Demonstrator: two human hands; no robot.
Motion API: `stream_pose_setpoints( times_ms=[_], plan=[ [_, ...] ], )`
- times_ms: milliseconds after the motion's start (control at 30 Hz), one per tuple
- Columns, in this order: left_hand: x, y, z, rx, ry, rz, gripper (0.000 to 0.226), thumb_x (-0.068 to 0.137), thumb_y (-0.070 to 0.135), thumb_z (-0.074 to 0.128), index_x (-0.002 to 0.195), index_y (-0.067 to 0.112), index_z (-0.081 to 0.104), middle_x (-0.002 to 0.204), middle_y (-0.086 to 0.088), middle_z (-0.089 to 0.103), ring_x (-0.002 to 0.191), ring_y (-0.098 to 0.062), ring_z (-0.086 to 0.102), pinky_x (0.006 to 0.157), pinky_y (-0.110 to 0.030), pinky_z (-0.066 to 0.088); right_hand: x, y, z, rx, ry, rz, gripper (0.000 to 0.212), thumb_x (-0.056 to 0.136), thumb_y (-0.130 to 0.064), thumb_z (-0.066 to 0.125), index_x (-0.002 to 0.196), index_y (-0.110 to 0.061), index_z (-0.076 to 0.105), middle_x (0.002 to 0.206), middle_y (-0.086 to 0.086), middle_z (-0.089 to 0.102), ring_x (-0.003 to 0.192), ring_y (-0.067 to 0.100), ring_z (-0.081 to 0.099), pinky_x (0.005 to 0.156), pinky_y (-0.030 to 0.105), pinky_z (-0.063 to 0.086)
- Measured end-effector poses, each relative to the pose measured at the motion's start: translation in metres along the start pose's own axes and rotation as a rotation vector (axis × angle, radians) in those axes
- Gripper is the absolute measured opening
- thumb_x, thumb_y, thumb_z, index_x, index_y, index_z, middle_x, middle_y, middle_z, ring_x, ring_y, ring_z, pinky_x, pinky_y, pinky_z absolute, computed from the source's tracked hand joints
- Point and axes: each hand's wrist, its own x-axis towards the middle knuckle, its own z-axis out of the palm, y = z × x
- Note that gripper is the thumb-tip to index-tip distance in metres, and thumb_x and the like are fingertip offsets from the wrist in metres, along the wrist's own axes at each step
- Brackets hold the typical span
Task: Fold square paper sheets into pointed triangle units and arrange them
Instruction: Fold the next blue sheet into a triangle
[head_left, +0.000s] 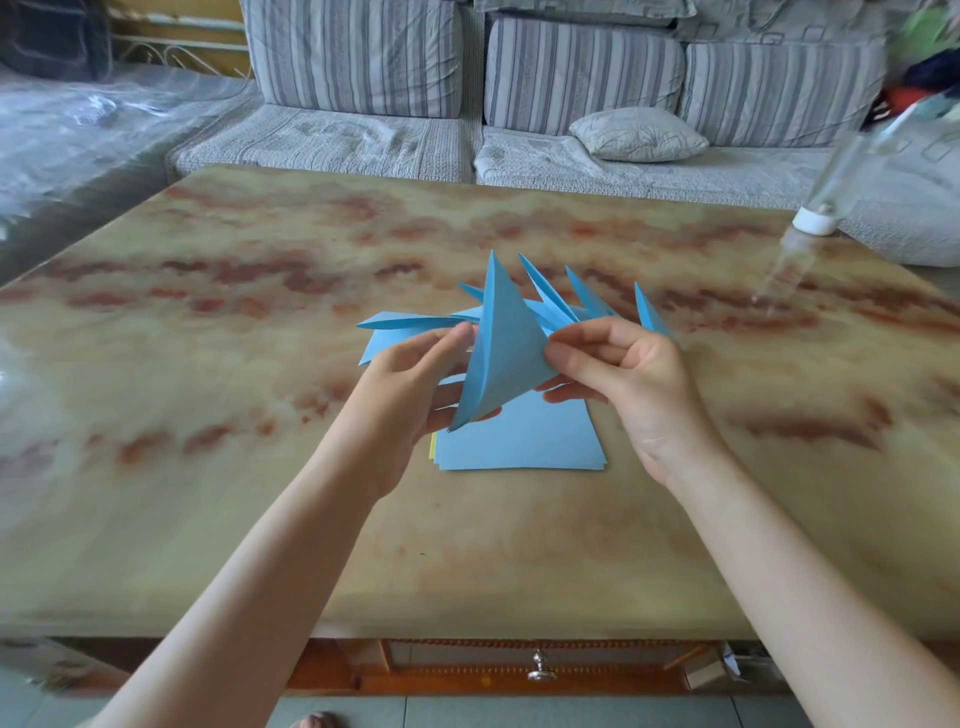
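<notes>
While both hands pinch a half-folded sheet (501, 353) mid-frame, left hand (410, 379), right hand (618, 374); next likely creasing its point.

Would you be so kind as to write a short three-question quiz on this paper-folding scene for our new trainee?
1. True or false: the folded blue sheet lies flat on the table.
2. Which colour peeks out at the left edge of the flat stack? A red, B yellow, C green.
3. Fill in: seen from the person, the finished pointed units lie on the ___ side of the flat stack.

Key
1. False: the left hand and the right hand hold the folded blue sheet up above the table.
2. B: a yellow sheet edge shows there.
3. Far.
</notes>
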Motion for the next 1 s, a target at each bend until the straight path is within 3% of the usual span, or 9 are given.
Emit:
stream_pose_setpoints(
  times_ms=[100, 200, 267, 467, 667, 833, 1000],
  plan=[
    [0.000, 0.003, 0.001, 0.037, 0.031, 0.001, 0.039, 0.095, 0.047, 0.044, 0.111, 0.021, 0.067, 0.105, -0.002, 0.073, 0.094, -0.019, 0.070, 0.084, -0.034, 0.054, -0.001, -0.001, 0.000, -0.013, -0.019, -0.001, 0.009, 0.079, 0.000, 0.070, 0.085, -0.006, 0.067, 0.069, 0.003, 0.072, 0.056, 0.018, 0.068, 0.059, 0.023, 0.055],
    [-0.002, 0.006, 0.003, 0.010, 0.059, 0.076, 0.046, 0.083, 0.052, 0.052, 0.114, 0.020, 0.066, 0.108, 0.002, 0.072, 0.098, -0.015, 0.069, 0.081, -0.029, 0.050, -0.001, -0.002, 0.000, -0.058, -0.073, -0.010, 0.009, 0.079, 0.001, 0.070, 0.084, -0.007, 0.068, 0.067, 0.003, 0.071, 0.055, 0.018, 0.066, 0.060, 0.021, 0.053],
    [-0.002, 0.007, 0.003, -0.012, 0.086, 0.128, 0.050, 0.078, 0.048, 0.057, 0.119, 0.020, 0.063, 0.110, 0.003, 0.072, 0.100, -0.014, 0.069, 0.080, -0.027, 0.051, -0.002, -0.002, 0.001, -0.105, -0.108, -0.020, 0.010, 0.079, 0.001, 0.071, 0.084, -0.007, 0.069, 0.069, 0.003, 0.071, 0.056, 0.019, 0.066, 0.061, 0.022, 0.053],
    [-0.004, 0.007, 0.002, -0.094, 0.129, 0.211, 0.019, 0.092, 0.013, 0.059, 0.109, 0.016, 0.065, 0.100, 0.000, 0.075, 0.097, -0.012, 0.070, 0.073, -0.024, 0.055, -0.003, 0.000, 0.003, -0.132, -0.111, -0.029, 0.010, 0.080, 0.001, 0.070, 0.086, -0.006, 0.069, 0.074, 0.003, 0.072, 0.061, 0.017, 0.066, 0.063, 0.024, 0.055],
    [-0.006, 0.007, 0.005, -0.153, 0.181, 0.252, 0.012, 0.089, 0.011, 0.061, 0.097, 0.016, 0.068, 0.093, 0.001, 0.075, 0.088, -0.012, 0.071, 0.072, -0.025, 0.056, -0.007, -0.002, 0.010, -0.127, -0.061, 0.036, 0.027, 0.068, -0.027, 0.075, 0.087, -0.009, 0.069, 0.070, -0.001, 0.072, 0.058, 0.014, 0.067, 0.058, 0.027, 0.056],
    [-0.008, 0.007, 0.007, -0.163, 0.185, 0.250, 0.010, 0.086, 0.010, 0.063, 0.091, 0.016, 0.069, 0.090, 0.000, 0.076, 0.088, -0.014, 0.071, 0.076, -0.027, 0.057, -0.005, -0.001, 0.012, -0.137, -0.052, 0.037, 0.006, 0.077, -0.010, 0.075, 0.081, -0.008, 0.071, 0.068, -0.003, 0.072, 0.057, 0.010, 0.065, 0.056, 0.022, 0.054],
    [-0.008, 0.007, 0.008, -0.161, 0.194, 0.244, 0.010, 0.087, 0.011, 0.063, 0.093, 0.015, 0.069, 0.092, -0.001, 0.076, 0.088, -0.014, 0.071, 0.077, -0.027, 0.057, -0.005, -0.002, 0.010, -0.147, -0.047, 0.022, 0.004, 0.079, -0.009, 0.074, 0.081, -0.008, 0.071, 0.069, -0.003, 0.072, 0.059, 0.008, 0.065, 0.056, 0.021, 0.053]
  ],
)
